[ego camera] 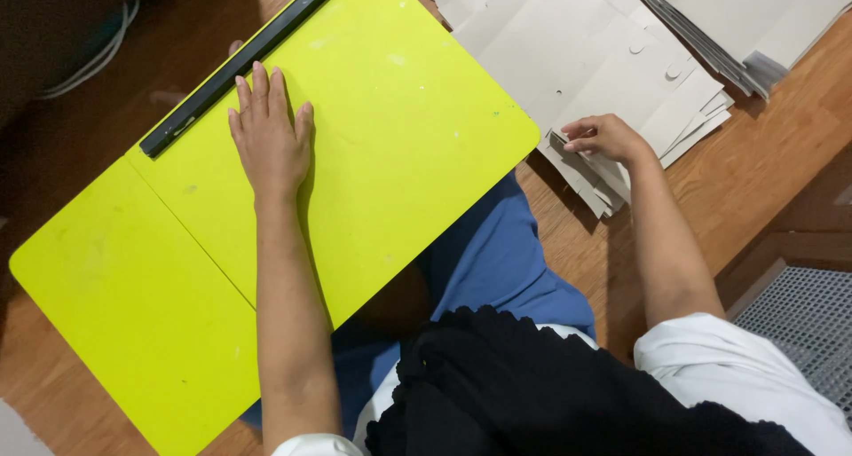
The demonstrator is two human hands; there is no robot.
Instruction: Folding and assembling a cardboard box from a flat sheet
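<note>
My left hand (269, 135) lies flat, palm down and fingers together, on a bright yellow-green lap table (399, 128), just below a black ruler-like bar (240, 63) along the table's far edge. My right hand (606, 137) reaches to the right of the table and pinches the near corner of a stack of flat grey cardboard box blanks (577, 52) lying on the wooden floor.
A second pile of grey card sheets (745, 21) sits at the top right. Wooden floor (763, 172) surrounds the table. A grey mesh mat (803, 318) is at the lower right. My blue-clad legs (497, 261) are under the table's near edge.
</note>
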